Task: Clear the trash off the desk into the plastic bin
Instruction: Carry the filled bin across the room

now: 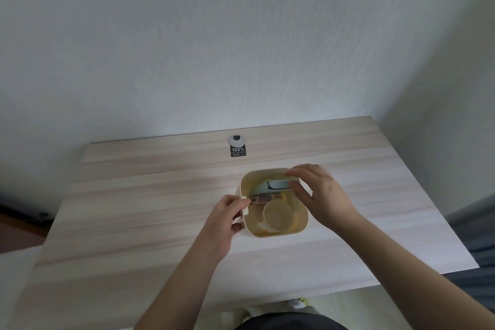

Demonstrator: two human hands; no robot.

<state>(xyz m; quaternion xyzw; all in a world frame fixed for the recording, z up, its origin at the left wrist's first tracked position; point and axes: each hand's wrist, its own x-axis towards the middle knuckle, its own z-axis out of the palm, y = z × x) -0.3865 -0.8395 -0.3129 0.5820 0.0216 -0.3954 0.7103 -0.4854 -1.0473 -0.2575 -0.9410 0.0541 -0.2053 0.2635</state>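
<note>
Bin: a cream plastic bin (273, 230) stands upright on the counter (134, 195), roughly midway between the left and right edges and nearer the back edge than the front.
Trash: all of it lies inside the bin — a pale blue flat packet (270, 186) toward the back wall, a small brownish wrapper (263, 199) across the middle, and a clear round plastic cup (278, 215) toward the front, mouth up; yellowish scraps under the cup are too unclear to name.
Left hand: the left hand (225, 222) grips the bin's left wall, fingers curled over the rim beside a small tab.
Right hand: the right hand (321, 195) hangs over the bin's back right corner, fingers loosely bent and spread — the fingertips touch the blue packet's right end, though whether they pinch it I cannot tell.
Counter: light wood grain; near the back edge sits a round grey cable grommet (236, 140) with a dark "100%" sticker (238, 151) touching it on the front side.
</note>
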